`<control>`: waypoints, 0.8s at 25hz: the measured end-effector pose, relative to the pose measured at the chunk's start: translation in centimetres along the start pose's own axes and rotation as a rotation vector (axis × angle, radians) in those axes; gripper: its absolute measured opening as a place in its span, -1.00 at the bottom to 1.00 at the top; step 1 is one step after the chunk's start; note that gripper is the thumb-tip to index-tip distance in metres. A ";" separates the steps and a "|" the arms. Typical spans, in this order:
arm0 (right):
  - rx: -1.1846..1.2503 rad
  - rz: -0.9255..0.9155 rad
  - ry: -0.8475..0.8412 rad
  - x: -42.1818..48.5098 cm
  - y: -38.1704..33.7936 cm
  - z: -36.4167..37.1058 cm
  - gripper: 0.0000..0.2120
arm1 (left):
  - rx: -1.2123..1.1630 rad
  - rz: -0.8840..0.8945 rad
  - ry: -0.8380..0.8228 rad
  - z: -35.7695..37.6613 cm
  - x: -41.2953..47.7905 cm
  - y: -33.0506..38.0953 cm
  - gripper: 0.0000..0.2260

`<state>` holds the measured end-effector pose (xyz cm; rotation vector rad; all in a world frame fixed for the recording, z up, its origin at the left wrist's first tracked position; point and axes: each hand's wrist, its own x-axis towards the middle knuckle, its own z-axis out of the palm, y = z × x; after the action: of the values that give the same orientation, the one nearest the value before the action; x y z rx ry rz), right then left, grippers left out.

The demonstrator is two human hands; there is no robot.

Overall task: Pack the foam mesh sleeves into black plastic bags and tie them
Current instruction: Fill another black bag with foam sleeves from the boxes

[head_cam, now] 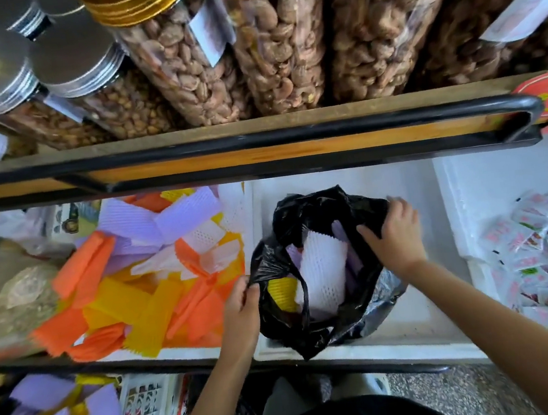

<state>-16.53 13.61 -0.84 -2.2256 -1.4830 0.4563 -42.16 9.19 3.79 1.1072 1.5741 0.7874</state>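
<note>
Black plastic bag (317,316) mouth pinched open: left hand (240,309), right hand (395,237).

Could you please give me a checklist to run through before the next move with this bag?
1. Left hand grips bag rim: ok.
2. Right hand grips the far rim: ok.
3. Bag mouth open: ok.
4. Sleeves inside the bag: ok.
5. Bag full enough to tie: cannot tell.
6. Pile beside the box all packed: not ok.
</note>
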 end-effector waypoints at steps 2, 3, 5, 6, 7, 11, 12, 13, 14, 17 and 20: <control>0.195 0.321 -0.189 2.1 0.7 -0.1 -0.18 | 0.004 -0.030 -0.025 -0.2 -0.1 -0.6 -0.83; 0.260 0.416 -0.284 2.7 0.9 0.1 -0.21 | 0.004 -0.046 -0.037 -0.4 -0.1 -0.9 -0.83; 0.315 0.376 -0.386 2.8 0.3 -0.2 -0.46 | -0.005 -0.078 -0.058 -0.7 -0.2 -1.1 -0.83; 0.323 0.285 -0.344 2.4 -0.2 -0.4 -0.59 | -0.004 -0.080 -0.064 -0.7 -0.2 -1.0 -0.82; 0.324 0.194 -0.279 1.8 -1.0 -1.1 -0.69 | -0.004 -0.068 -0.055 -0.5 -0.1 -0.7 -0.82; 0.386 -0.049 0.095 -2.0 -3.3 -6.2 -0.88 | -0.061 0.140 0.135 1.8 1.0 1.7 -0.84; 0.395 -0.083 0.177 -3.0 -3.6 -7.5 -0.88 | -0.075 0.215 0.170 2.6 1.2 2.5 -0.83; 0.380 -0.099 0.243 -3.9 -3.7 -8.5 -0.87 | -0.075 0.276 0.175 3.5 1.4 3.2 -0.83; 0.339 -0.105 0.287 -4.5 -3.4 -9.1 -0.86 | -0.055 0.319 0.144 4.5 1.5 3.6 -0.82; 0.085 0.021 0.216 -5.5 -0.9 -8.9 -0.80 | 0.046 0.372 -0.018 6.9 2.1 3.0 -0.86; -0.003 0.144 0.125 -6.4 1.3 -8.0 -0.77 | 0.207 0.330 -0.164 7.7 3.3 0.2 -0.85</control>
<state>-13.98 5.86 5.60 -2.3278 -1.2671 0.3521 -34.94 12.04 0.72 1.5706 1.3744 0.7370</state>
